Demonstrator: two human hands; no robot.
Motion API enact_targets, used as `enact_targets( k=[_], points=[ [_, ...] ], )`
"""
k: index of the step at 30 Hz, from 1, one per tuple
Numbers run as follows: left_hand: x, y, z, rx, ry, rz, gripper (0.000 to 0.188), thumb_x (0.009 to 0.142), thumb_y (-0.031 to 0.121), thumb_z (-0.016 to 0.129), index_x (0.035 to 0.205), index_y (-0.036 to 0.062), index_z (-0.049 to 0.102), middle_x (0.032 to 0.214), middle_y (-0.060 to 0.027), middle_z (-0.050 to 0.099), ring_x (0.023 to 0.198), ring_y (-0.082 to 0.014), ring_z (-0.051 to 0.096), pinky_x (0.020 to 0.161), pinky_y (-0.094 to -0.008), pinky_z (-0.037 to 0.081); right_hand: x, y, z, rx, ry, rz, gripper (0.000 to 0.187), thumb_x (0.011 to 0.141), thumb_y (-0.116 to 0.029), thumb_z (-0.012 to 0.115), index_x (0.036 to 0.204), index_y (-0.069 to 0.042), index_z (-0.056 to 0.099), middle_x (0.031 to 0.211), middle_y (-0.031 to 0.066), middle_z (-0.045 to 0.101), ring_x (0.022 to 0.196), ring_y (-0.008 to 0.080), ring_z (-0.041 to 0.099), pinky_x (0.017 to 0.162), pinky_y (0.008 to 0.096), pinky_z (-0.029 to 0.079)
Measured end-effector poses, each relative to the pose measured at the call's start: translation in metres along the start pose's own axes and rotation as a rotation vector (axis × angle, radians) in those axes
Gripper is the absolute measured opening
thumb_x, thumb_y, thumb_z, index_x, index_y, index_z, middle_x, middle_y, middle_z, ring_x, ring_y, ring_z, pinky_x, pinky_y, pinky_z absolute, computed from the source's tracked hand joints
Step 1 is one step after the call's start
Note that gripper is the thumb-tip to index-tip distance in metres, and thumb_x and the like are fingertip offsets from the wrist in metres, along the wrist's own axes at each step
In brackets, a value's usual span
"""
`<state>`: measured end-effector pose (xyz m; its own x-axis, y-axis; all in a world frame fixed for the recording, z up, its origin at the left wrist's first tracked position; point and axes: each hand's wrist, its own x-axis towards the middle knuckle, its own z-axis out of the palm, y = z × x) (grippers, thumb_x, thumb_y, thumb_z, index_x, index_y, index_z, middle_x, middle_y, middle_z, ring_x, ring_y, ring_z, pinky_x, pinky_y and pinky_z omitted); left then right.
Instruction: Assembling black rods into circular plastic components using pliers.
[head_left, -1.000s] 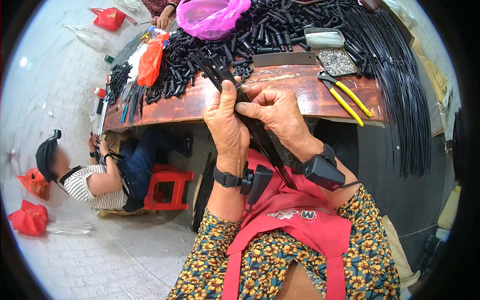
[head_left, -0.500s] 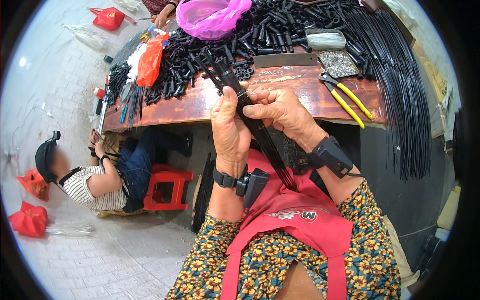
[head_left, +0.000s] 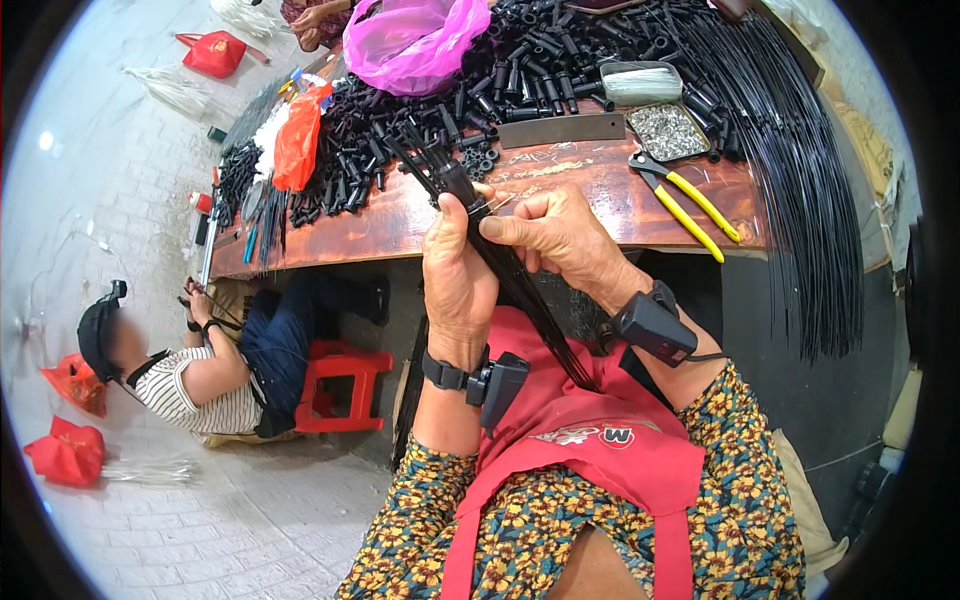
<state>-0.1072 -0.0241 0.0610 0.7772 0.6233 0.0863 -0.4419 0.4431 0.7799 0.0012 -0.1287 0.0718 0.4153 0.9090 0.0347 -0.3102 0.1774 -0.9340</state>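
Note:
My left hand is wrapped round a bundle of thin black rods, which slants from above the table edge down to my red apron. A black plastic tube piece shows at the bundle's upper end, with several shorter rod ends fanned out beside it. Close by on the right, my right hand is closed, thumb and forefinger pinched together beside the bundle's collar. A fine pale strand seems to show at those fingertips, but it is too small to make out.
Black plastic tubes heap across the wooden table. Nearby lie yellow-handled pliers, a flat metal bar, a tray of small metal pieces, and long black rods overhanging the right edge. A co-worker sits at left.
My right hand has drawn slightly back from the bundle's collar, its fingers still pinched. The left hand keeps its hold on the rods. The whole view has shifted slightly.

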Motion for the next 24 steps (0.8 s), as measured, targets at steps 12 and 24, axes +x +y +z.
enact_targets(
  k=[12, 24],
  points=[
    [-0.001, -0.002, 0.018, 0.028, 0.064, 0.056, 0.036, 0.098, 0.034, 0.055, 0.103, -0.0007, 0.06, 0.087, -0.0081, 0.061, 0.081, -0.016, 0.058, 0.074, -0.0292, 0.05, 0.003, 0.012, -0.005, 0.031, 0.039, -0.04, 0.04, 0.084, -0.027, 0.076, 0.056, -0.009, 0.054, 0.051, -0.0076, 0.044, 0.048, 0.0018, 0.041, 0.042, 0.0207, 0.028],
    [0.002, -0.005, 0.021, 0.088, 0.066, 0.072, 0.041, 0.097, 0.038, 0.054, 0.105, -0.0021, 0.06, 0.088, -0.0094, 0.063, 0.08, -0.0177, 0.061, 0.073, -0.0311, 0.051, 0.006, 0.014, -0.011, 0.092, -0.003, -0.112, 0.035, 0.082, -0.029, 0.077, 0.059, -0.009, 0.06, 0.056, -0.0071, 0.051, 0.048, 0.0006, 0.042, 0.042, 0.0176, 0.028]
  ],
)
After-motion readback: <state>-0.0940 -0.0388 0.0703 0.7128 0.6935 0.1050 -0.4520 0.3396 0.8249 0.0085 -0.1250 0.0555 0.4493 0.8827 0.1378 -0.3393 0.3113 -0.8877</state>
